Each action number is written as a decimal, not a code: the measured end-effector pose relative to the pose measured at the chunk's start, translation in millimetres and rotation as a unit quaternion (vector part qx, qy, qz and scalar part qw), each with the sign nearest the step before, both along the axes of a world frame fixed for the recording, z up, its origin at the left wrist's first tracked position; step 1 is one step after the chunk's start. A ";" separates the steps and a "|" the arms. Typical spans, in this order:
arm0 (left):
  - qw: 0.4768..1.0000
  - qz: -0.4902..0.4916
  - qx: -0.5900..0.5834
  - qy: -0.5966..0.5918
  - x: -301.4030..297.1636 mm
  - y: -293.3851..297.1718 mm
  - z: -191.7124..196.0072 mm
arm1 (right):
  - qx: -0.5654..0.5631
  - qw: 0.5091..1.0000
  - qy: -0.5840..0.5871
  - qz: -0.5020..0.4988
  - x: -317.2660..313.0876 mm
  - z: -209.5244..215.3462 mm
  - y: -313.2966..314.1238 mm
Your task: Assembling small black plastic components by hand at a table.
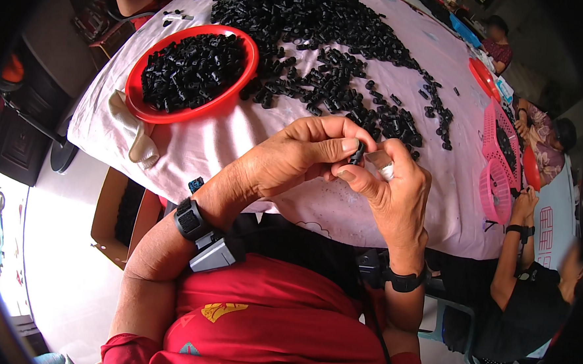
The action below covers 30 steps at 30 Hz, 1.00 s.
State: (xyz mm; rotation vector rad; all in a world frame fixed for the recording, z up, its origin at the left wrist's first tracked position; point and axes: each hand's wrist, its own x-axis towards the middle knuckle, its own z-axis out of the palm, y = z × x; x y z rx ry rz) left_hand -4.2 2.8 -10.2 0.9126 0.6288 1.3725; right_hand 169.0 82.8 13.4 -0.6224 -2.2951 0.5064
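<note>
My left hand (306, 150) pinches a small black cylindrical plastic part (357, 154) between thumb and forefinger. Close beside it, my right hand (396, 191) is closed around a small shiny, clear-looking flat piece (380, 164), whose exact kind I cannot make out. Fingertips of both hands meet around the black part, and its lower end is hidden by them. Just beyond my hands, loose black parts of the same sort (400, 125) lie scattered on the pink cloth (290, 208) covering the table.
A red basin (243, 90) heaped with black parts stands at the left, near a crumpled whitish glove-like cloth (139, 134). The big pile (300, 14) spreads across the far side. Pink baskets (495, 193) and other people sit along the right. A cardboard box (108, 215) stands at lower left.
</note>
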 end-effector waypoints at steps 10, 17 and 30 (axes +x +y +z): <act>1.000 0.003 -0.009 0.024 0.9 0.7 -1.1 | 0.056 0.998 -0.029 -0.013 -0.2 0.7 0.6; 1.000 0.000 -0.008 0.020 1.0 0.4 -0.6 | 0.084 0.996 -0.023 -0.024 -0.2 0.7 1.0; 1.000 -0.005 -0.003 0.028 0.0 0.1 -2.0 | 0.065 0.997 -0.045 -0.025 1.3 -1.8 0.7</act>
